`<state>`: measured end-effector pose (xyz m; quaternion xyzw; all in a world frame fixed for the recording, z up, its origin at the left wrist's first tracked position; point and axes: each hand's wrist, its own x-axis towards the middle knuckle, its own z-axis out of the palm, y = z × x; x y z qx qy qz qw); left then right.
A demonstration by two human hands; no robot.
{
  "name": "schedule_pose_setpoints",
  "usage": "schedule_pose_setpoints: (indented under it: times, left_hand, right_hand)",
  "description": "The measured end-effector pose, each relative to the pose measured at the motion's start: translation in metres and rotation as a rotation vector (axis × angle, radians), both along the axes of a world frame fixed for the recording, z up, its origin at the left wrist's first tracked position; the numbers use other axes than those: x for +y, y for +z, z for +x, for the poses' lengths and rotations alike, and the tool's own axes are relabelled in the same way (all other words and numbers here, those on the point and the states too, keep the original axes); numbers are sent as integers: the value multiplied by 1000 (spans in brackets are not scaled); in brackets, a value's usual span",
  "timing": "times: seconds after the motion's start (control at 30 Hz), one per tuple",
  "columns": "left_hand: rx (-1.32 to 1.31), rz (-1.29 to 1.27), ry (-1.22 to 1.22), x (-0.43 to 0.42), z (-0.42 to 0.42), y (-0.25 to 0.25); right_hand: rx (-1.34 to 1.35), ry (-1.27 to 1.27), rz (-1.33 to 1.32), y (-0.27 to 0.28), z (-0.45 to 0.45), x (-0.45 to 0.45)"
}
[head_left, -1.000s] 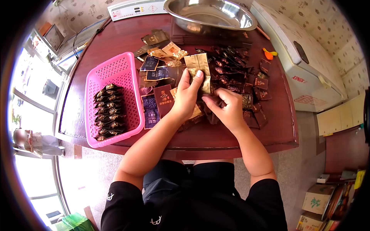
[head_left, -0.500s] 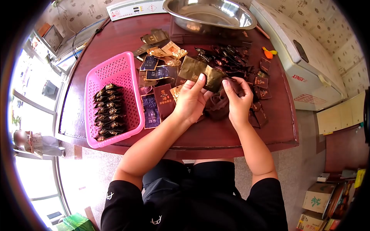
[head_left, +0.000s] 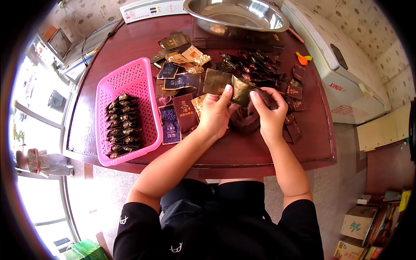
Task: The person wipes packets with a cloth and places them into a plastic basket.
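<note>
Above the dark red table (head_left: pixel 208 167), my left hand (head_left: pixel 216 112) pinches a greenish-gold foil packet (head_left: pixel 242 90) and a flat olive-brown packet (head_left: pixel 216 81). The fingers of my right hand (head_left: pixel 269 112) close on a dark brown cloth-like item (head_left: pixel 248 118), with the thumb at the foil packet's right side. Part of the brown item hangs between my hands. A maroon packet (head_left: pixel 185 108) and purple packets (head_left: pixel 170 125) lie left of my left hand. Dark wrapped packets (head_left: pixel 260 65) are piled beyond my hands.
At left, a pink basket (head_left: pixel 155 130) holds a row of dark packets (head_left: pixel 123 125). A steel basin (head_left: pixel 236 17) stands at the back, beside a white appliance (head_left: pixel 154 9). A white freezer (head_left: pixel 333 65) flanks the table's right edge. Another person (head_left: pixel 43 162) is visible far left.
The gold packet has tilted from upright, and an olive-brown packet now shows left of it. My right hand has risen with the brown item in its fingers.
</note>
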<state>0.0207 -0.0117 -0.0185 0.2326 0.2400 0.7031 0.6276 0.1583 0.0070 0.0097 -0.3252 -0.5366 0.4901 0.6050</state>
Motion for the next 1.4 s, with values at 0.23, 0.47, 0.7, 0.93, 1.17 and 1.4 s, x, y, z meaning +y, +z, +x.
schedule_pose_setpoints:
  times: [0.23,0.47,0.7,0.93,1.17,1.4]
  left_hand:
    - [-80,20,64,4,-10,2]
    - [177,35,49,0,-4,9]
    - [62,-6,56,6,-18,8]
    - [194,37,65,1,-17,15]
    - [448,591,-53,-18,-19,39]
    - [1007,546,125,-64,-56,72]
  right_hand:
    - [-211,91,31,-22,-6,6]
    - [-68,-29,101,-6,5,8]
    - [-116,167,-2,-19,-5,11]
    - [-23,130,-178,-8,1,10]
    - [290,613,-452,-18,13,13]
    - [41,866,-402,-10,4,-10]
